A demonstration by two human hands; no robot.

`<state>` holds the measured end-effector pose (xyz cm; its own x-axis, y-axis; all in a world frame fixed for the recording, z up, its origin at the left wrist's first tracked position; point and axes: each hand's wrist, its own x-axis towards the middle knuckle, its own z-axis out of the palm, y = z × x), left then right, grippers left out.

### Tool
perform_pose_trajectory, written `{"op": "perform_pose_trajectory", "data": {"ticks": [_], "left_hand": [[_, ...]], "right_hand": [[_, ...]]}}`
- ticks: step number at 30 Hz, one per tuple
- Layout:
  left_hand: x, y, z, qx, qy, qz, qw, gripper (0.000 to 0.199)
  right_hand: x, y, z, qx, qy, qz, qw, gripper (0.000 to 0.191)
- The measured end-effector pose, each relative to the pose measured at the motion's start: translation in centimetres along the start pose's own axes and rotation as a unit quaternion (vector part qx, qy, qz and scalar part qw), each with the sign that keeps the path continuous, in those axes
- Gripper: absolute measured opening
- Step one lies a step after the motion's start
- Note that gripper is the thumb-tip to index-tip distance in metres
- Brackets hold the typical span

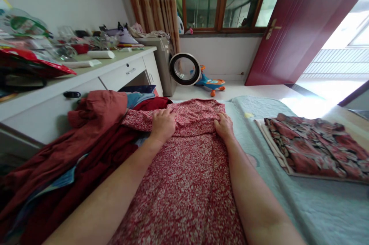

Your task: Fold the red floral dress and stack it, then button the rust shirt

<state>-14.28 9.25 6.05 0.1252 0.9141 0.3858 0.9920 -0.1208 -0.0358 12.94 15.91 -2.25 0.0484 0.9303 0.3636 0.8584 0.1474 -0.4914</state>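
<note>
A red-and-white speckled dress lies spread out in front of me, its long skirt running toward me. Its far part is folded over, and a sleeve reaches out to the left. My left hand grips the fabric near that sleeve with curled fingers. On the right edge of the fold, my right hand has its thumb and fingers closed on the cloth. Some fingertips are hard to make out against the pattern. Left of the dress is a heap of dark red clothes, with a rust-coloured garment on top.
Folded clothes with a floral print lie on the pale blue bedding at right. A white cabinet with a cluttered top stands at left. Beyond are a washing machine with its round door open, a ride-on toy and a red door.
</note>
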Motion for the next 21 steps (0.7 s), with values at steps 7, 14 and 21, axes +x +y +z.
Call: {"op": "perform_pose_trajectory", "data": {"ticks": [7,14,21], "left_hand": [[1.5,-8.5,-3.3,0.14,-0.049,-0.11,0.983,0.023],[1.5,-9.4,-4.0,0.188,-0.112,-0.121,0.968,0.019],[0.3,-6.4,-6.8,-0.004,-0.051,-0.12,0.991,0.018]], "right_hand": [[0.0,0.2,0.4,0.004,-0.005,-0.012,1.0,0.039],[0.1,0.5,0.4,-0.011,-0.035,-0.016,0.999,0.035],[0.2,0.3,0.1,-0.015,-0.044,-0.031,0.998,0.037]]}}
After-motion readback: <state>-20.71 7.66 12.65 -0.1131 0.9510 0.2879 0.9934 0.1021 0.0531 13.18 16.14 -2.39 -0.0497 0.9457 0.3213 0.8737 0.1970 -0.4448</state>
